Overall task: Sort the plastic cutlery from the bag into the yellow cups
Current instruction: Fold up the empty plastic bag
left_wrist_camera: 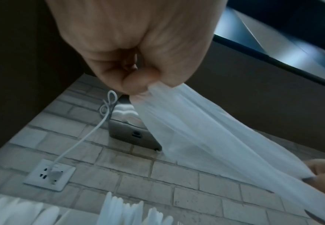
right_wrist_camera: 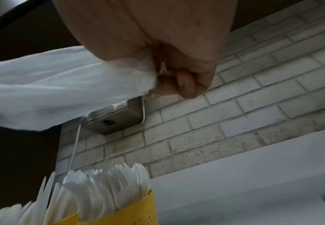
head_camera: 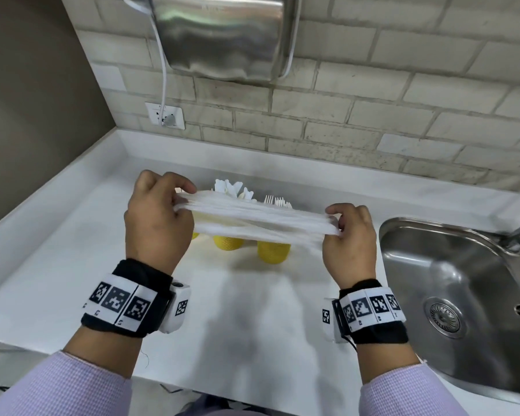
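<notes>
A thin white plastic bag (head_camera: 258, 216) is stretched flat and taut between both hands above the counter. My left hand (head_camera: 158, 211) pinches its left end (left_wrist_camera: 158, 89). My right hand (head_camera: 347, 232) pinches its right end (right_wrist_camera: 148, 79). Behind and below the bag stand yellow cups (head_camera: 273, 252) holding white plastic cutlery (head_camera: 234, 189), with forks (right_wrist_camera: 107, 181) in the right one (right_wrist_camera: 138, 213). The bag hides the cups' upper parts in the head view. Nothing shows inside the bag.
A steel sink (head_camera: 463, 292) lies at the right of the white counter (head_camera: 72, 256). A metal hand dryer (head_camera: 222, 34) hangs on the brick wall above, its cable running to a socket (head_camera: 165, 115). A brown side wall closes the left.
</notes>
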Available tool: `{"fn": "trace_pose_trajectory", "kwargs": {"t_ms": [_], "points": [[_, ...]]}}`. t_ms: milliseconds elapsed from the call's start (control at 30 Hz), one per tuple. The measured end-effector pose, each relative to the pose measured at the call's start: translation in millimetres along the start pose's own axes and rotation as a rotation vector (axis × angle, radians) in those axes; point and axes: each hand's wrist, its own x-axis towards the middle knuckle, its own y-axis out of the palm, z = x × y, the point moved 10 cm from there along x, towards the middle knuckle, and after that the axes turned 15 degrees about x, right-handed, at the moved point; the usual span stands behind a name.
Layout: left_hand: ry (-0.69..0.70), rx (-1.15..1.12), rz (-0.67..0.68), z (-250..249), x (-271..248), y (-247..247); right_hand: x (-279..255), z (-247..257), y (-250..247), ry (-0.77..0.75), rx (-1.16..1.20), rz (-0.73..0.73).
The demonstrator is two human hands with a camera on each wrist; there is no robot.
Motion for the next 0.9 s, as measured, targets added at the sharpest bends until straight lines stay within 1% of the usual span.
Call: {"fn": "trace_pose_trajectory", "kwargs": {"t_ms": [100, 167, 233, 267, 333, 367, 400, 433, 500, 567, 633, 667, 733, 833, 900], "points": [[-0.068, -0.004, -0.006, 9.9, 0.4, 0.1, 2.4, -2.7, 1.5, 0.028, 0.044, -0.003], [-0.056, -0.022, 0.004, 8.4, -1.2, 2.0, -1.8, 3.1, 12.4, 0.012, 0.029, 0.073], [0.03, -0.037, 0.03, -2.1, -3.7, 5.2, -11.3, 23.4, 26.5, -0.082, -0.081, 0.173], [0.09, -0.051, 0.048, -10.2, -5.9, 7.5, -17.6, 40.0, 33.7, -0.158, -0.12, 0.209], [0.227, -0.089, 0.101, -30.6, -12.0, 13.9, -30.4, 75.4, 49.0, -0.312, -0.137, 0.262], [0.297, -0.122, 0.137, -42.6, -15.8, 16.6, -35.7, 87.9, 58.4, -0.357, -0.134, 0.302], [0.367, -0.169, 0.181, -55.7, -20.3, 18.9, -39.6, 94.0, 70.3, -0.366, -0.125, 0.363], [0.434, -0.224, 0.235, -69.3, -26.0, 20.6, -42.9, 96.6, 82.5, -0.344, -0.11, 0.436], [0.545, -0.335, 0.355, -92.0, -37.4, 21.3, -46.5, 91.3, 102.4, -0.258, -0.062, 0.557], [0.605, -0.413, 0.438, -103.2, -44.4, 17.4, -42.4, 83.3, 106.8, -0.196, -0.009, 0.577], [0.603, -0.431, 0.461, -101.5, -43.1, 11.0, -36.0, 78.4, 102.3, -0.197, -0.039, 0.532], [0.579, -0.39, 0.448, -96.4, -39.3, 9.5, -35.0, 81.0, 99.6, -0.231, -0.077, 0.51], [0.531, -0.189, 0.418, -82.9, -31.7, 15.7, -38.5, 90.9, 99.5, -0.293, -0.122, 0.494], [0.478, 0.154, 0.493, -73.3, -33.1, 38.9, -41.8, 107.4, 104.2, -0.366, -0.179, 0.437], [0.483, 0.248, 0.509, -70.4, -37.1, 48.7, -40.1, 110.0, 108.2, -0.354, -0.218, 0.408]]}}
